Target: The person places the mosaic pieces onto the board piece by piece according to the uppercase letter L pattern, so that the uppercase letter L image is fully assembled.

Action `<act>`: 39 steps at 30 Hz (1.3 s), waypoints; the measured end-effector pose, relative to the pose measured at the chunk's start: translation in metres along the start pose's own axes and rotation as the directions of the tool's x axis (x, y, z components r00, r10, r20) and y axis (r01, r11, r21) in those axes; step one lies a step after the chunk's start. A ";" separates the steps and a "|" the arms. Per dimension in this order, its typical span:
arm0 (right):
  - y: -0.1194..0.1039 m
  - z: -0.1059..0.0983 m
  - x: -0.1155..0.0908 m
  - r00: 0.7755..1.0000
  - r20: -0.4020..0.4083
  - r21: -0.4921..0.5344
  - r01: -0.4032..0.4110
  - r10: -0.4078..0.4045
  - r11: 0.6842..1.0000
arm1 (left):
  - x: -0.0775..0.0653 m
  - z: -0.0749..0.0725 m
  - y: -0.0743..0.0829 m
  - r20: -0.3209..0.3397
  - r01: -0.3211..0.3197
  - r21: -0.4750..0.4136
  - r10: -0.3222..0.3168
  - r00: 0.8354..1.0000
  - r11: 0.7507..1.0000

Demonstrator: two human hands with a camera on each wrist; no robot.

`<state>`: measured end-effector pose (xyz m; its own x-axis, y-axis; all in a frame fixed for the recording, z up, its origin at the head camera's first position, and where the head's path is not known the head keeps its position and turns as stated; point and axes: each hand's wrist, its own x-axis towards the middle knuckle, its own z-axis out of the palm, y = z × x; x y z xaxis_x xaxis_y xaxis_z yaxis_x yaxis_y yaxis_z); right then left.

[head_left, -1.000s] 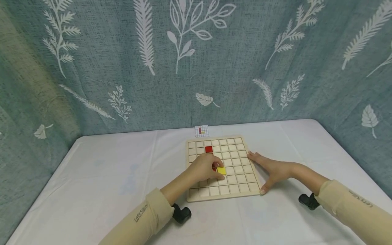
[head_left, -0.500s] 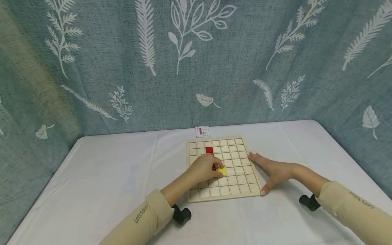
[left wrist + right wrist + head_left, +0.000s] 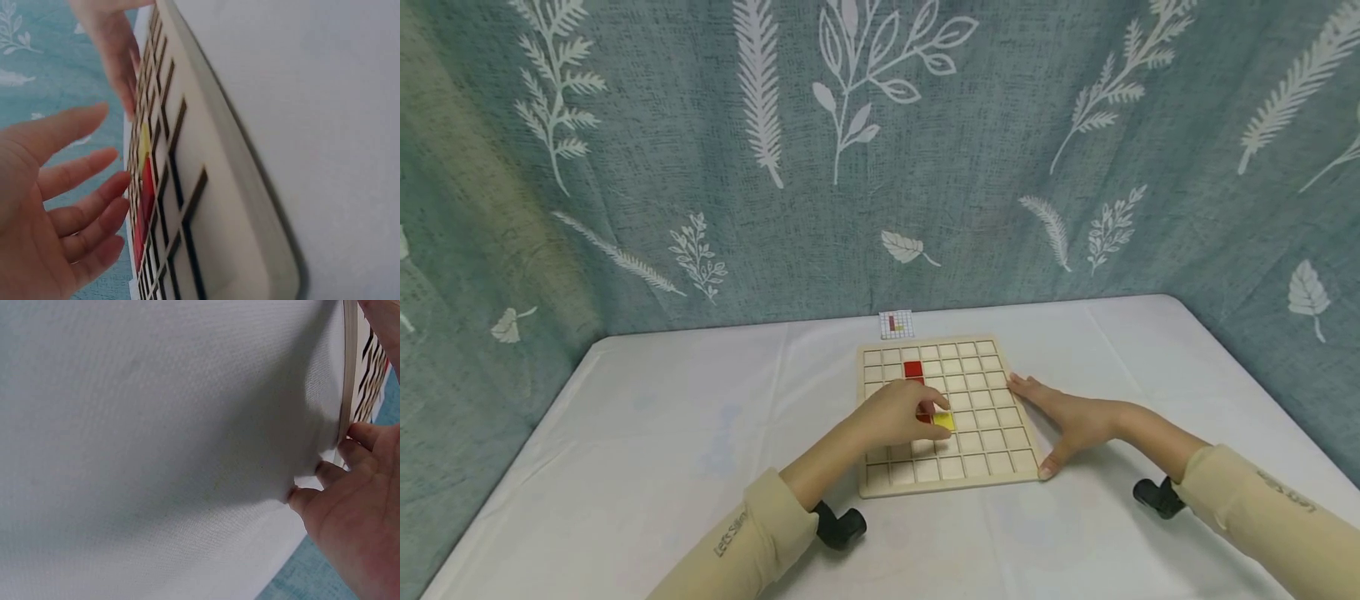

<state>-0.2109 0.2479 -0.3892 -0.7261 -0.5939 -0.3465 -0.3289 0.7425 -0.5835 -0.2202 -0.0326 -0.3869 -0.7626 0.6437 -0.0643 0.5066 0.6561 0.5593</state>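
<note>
A wooden grid board (image 3: 992, 418) lies on the table, its square cells edged by raised strips. Over its left part hovers my left hand (image 3: 891, 414), thumb and fingers spread apart around a yellow tile (image 3: 943, 422) that lies in a cell. Nothing is between those fingers in the left wrist view, where the yellow tile (image 3: 144, 142) and a red tile (image 3: 148, 187) sit in neighbouring cells. Another red tile (image 3: 913, 368) shows farther back; part of the red column is hidden under the hand. My right hand (image 3: 1071, 417) rests with extended fingers and thumb against the board's right edge.
A small printed card (image 3: 896, 324) with a coloured grid lies behind the board near the table's back edge. White cloth (image 3: 700, 433) covers the table, and a patterned curtain (image 3: 775, 233) hangs behind. Black wrist-worn devices (image 3: 841, 528) stick out below both sleeves.
My left thumb and fingers have parted from the yellow tile, and the hand has drawn back slightly left. The tile stays in its cell. My right hand keeps its place.
</note>
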 end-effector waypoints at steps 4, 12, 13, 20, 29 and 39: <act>0.000 0.000 0.000 1.000 0.007 0.010 0.005 -0.005 1.000 | -0.004 -0.001 0.000 0.061 0.000 -0.138 0.008 0.998 0.990; -0.001 0.000 -0.001 1.000 0.007 0.017 0.013 -0.013 1.000 | -0.014 -0.004 0.004 0.131 0.052 -0.322 -0.010 0.991 0.945; -0.001 0.000 -0.001 1.000 0.006 0.019 0.014 -0.014 1.000 | -0.015 -0.005 0.004 0.136 0.055 -0.336 -0.009 0.991 0.940; 0.000 0.000 0.000 1.000 0.005 0.016 0.018 -0.018 1.000 | -0.031 -0.008 -0.002 0.135 0.080 -0.372 -0.031 0.990 0.925; 0.000 -0.001 -0.001 1.000 0.013 0.023 0.013 -0.014 1.000 | -0.055 -0.026 -0.028 0.035 0.067 -0.342 -0.058 0.998 0.937; -0.001 -0.002 0.000 1.000 0.012 0.017 0.004 -0.004 1.000 | -0.081 -0.043 -0.060 -0.038 0.140 -0.286 -0.157 0.987 0.948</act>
<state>-0.2116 0.2482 -0.3871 -0.7172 -0.6008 -0.3531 -0.3212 0.7346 -0.5976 -0.2062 -0.1410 -0.3803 -0.8475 0.5170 -0.1204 0.2580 0.5993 0.7578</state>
